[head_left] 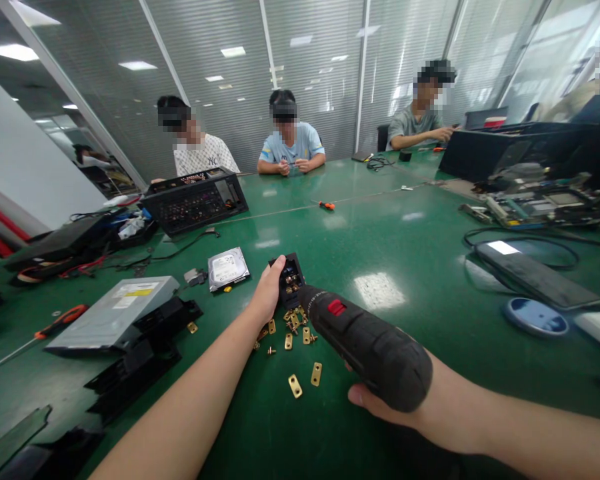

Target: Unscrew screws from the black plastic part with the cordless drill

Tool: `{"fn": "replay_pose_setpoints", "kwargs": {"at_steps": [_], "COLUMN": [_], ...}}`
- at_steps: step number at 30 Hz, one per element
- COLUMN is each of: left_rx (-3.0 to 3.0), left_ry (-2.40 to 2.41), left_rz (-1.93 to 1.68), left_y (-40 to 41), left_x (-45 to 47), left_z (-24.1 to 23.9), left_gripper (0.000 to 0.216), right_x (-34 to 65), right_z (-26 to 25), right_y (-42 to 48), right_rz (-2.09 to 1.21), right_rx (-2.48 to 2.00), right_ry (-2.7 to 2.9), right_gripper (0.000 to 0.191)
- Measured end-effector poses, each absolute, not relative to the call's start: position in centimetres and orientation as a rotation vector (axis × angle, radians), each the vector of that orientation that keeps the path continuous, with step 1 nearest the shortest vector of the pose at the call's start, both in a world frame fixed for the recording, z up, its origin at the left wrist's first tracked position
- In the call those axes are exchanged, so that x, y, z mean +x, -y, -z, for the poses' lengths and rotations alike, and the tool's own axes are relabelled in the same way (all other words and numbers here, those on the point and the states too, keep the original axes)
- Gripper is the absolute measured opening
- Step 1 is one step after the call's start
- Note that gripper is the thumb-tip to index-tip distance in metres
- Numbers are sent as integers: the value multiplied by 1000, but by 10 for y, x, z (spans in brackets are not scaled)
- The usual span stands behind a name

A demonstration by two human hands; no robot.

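Observation:
My left hand (269, 288) is closed around the left side of a small black terminal block (296, 265), thumb along its top edge. Brass-coloured parts show inside the block. In my right hand (380, 402) is a black cordless drill (370, 340) with a red switch on top. Its front end points at the block; whether the bit touches it I cannot tell. Below the block lie several brass plates (317, 374) with two holes each, and several small screws (271, 351). The drill's body hides most of my right fingers.
A hard drive (229, 269), a silver optical drive (125, 310) and an orange-handled screwdriver (60, 323) lie left. Another screwdriver (326, 205) lies farther off. Circuit boards (555, 200), a cable and a round blue-topped object (537, 316) are right. Three people sit across the green table (420, 267).

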State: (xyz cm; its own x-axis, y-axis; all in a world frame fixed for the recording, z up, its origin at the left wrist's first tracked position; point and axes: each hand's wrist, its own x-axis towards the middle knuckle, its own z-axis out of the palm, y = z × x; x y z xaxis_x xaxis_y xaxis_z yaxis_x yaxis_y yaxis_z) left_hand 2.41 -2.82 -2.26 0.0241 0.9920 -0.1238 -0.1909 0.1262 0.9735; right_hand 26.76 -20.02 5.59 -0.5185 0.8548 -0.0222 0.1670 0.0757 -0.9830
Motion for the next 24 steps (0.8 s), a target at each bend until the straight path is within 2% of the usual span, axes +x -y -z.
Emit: {"fn": "replay_pose_setpoints", "kwargs": {"at_steps": [24], "left_rx": [961], "left_ry": [-1099], "left_rz": [-1216], "left_y": [28], "left_x": [27], "left_z": [20], "left_gripper": [55], "right_x": [269], "right_z": [-53], "right_y": [198], "right_rz": [-1257], "right_rx": [-1015], "right_ry": [1882], "right_gripper": [27]}}
